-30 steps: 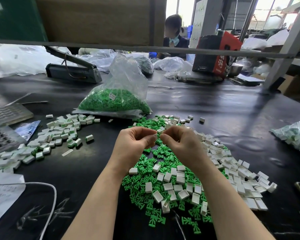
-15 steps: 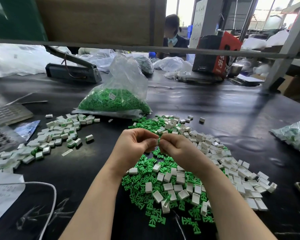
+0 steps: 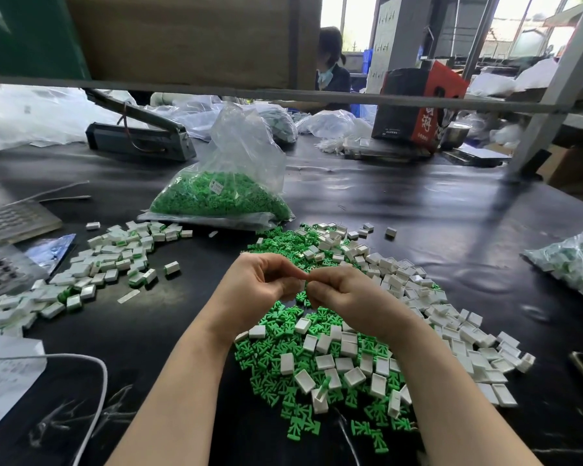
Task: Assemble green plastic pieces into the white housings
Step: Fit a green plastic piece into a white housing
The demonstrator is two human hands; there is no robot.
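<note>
A black surface (image 3: 401,210) carries a mixed heap of green pieces (image 3: 276,351) and white housings (image 3: 451,317) in the middle. A second pile of housings (image 3: 108,260) lies to the left. Behind sits a clear bag (image 3: 226,193) of green pieces; another bag (image 3: 572,264) lies at the right edge. A white cable (image 3: 95,375) and papers (image 3: 4,381) lie near left.

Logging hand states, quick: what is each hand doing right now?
Left hand: fingers curled, pinching a small part, mostly hidden.
Right hand: fingers curled, pinching it too.
</note>
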